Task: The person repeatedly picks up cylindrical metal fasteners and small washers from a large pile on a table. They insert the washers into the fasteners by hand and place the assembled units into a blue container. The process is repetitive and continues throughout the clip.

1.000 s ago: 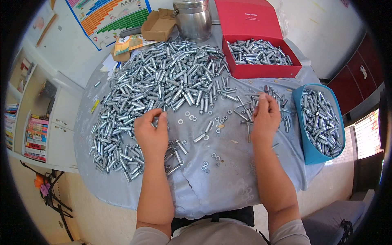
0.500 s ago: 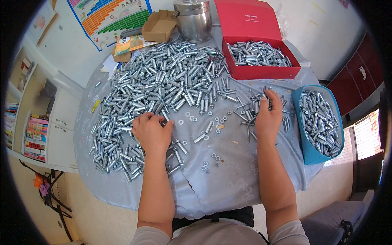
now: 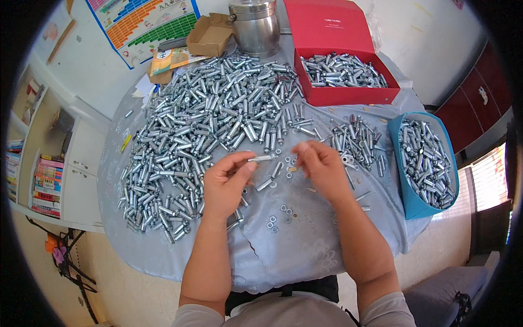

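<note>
Your left hand pinches a silver cylindrical metal bolt lengthwise toward your right hand, whose grip I cannot tell

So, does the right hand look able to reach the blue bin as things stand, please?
Probably yes: only loose metal parts lie between the right hand and the blue bin.

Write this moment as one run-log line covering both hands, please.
Left hand: pinching metal fastener | Right hand: close by, contents unclear | Beyond: fastener pile, open red box | At right: blue bin of fasteners
</note>
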### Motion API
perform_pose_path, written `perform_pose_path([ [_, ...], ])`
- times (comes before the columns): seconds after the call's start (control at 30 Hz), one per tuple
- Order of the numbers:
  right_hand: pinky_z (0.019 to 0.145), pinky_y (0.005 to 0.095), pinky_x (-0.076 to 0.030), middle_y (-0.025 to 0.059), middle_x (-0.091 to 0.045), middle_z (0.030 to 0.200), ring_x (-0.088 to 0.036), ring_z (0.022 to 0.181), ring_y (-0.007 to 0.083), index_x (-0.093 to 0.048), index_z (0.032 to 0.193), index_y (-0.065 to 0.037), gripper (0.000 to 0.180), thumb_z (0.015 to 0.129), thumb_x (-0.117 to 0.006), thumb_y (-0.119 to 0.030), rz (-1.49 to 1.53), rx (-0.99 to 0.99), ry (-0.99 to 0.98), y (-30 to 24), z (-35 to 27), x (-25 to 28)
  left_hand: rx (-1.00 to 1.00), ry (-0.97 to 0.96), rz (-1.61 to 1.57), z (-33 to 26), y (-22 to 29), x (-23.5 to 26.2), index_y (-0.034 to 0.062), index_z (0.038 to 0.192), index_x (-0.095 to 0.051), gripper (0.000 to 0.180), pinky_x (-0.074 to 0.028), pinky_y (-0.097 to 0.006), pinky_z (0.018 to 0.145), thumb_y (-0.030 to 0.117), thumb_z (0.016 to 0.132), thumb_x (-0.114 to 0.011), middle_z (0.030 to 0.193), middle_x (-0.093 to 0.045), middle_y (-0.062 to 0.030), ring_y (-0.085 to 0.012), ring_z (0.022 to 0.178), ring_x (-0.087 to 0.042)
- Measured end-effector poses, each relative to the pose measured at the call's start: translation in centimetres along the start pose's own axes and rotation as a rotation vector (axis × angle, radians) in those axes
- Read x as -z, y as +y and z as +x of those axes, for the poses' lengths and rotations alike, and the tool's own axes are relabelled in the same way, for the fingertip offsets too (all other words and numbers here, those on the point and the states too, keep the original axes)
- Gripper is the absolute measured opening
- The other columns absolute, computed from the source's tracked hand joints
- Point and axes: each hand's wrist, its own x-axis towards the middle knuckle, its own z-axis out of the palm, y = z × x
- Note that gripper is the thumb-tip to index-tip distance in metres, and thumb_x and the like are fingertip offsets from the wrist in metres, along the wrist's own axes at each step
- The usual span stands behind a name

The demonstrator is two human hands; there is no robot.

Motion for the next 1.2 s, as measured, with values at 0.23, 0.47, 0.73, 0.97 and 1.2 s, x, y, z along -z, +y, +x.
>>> perform_pose_path([
  [0.23, 0.061, 0.0266, -0.04, 0.0021, -0.055, 0.069, -0.049, 0.068, 0.0084, -0.063, 0.083, -0.001, 0.035, 0.097, -0.055, -0.033, -0.114, -0.026, -0.228, -0.1, -0.8, -1.1, 0.065, -0.104, -0.141, -0.4, -0.2, -1.4, -0.0008, 0.105, -0.067, 0.018, -0.05, -0.021, 0.065, 0.004, 0.088, -0.064, 0.085, -0.067, -0.0037, -0.0082, 0.074, -0.061],
  [0.47, 0.063, 0.0224, -0.041, -0.0015, -0.056, 0.073, -0.048, 0.07, 0.0056, -0.064, 0.096, -0.002, 0.02, 0.093, -0.062, -0.022, 0.014, 0.07, -0.228, 0.4, -0.8, -1.3, 0.172, -0.052, -0.174, -0.2, -0.1, -1.1, -0.0041, 0.099, -0.068, 0.018, -0.051, -0.024, 0.061, 0.011, 0.089, -0.066, 0.08, -0.069, -0.0087, -0.0107, 0.067, -0.062],
  [0.73, 0.062, 0.0204, -0.043, -0.0017, -0.058, 0.079, -0.053, 0.07, 0.0054, -0.063, 0.106, -0.001, 0.022, 0.091, -0.065, -0.017, 0.067, -0.083, -0.262, -0.8, -1.0, -0.9, 0.145, -0.011, -0.193, -0.2, 0.2, -1.4, -0.005, 0.098, -0.067, 0.019, -0.052, -0.027, 0.06, 0.012, 0.089, -0.066, 0.08, -0.069, -0.0112, -0.0144, 0.065, -0.062],
  [0.97, 0.062, 0.0216, -0.045, 0.0016, -0.058, 0.094, -0.053, 0.072, 0.0054, -0.062, 0.111, -0.001, 0.026, 0.088, -0.067, -0.012, 0.002, -0.14, -0.28, -0.5, -0.7, -0.7, 0.129, -0.017, -0.221, -0.2, -0.2, -1.3, -0.0044, 0.099, -0.067, 0.018, -0.052, -0.027, 0.06, 0.011, 0.089, -0.066, 0.081, -0.069, -0.0111, -0.0141, 0.064, -0.062],
  [1.2, 0.066, 0.0217, -0.047, 0.0042, -0.058, 0.103, -0.056, 0.076, 0.0065, -0.062, 0.113, -0.001, 0.029, 0.087, -0.069, -0.011, 0.169, -0.034, -0.203, -0.2, -1.0, -1.2, 0.121, -0.028, -0.214, -0.1, -0.3, -1.4, -0.0045, 0.099, -0.067, 0.018, -0.052, -0.027, 0.06, 0.01, 0.089, -0.066, 0.081, -0.069, -0.0112, -0.0141, 0.063, -0.061],
])
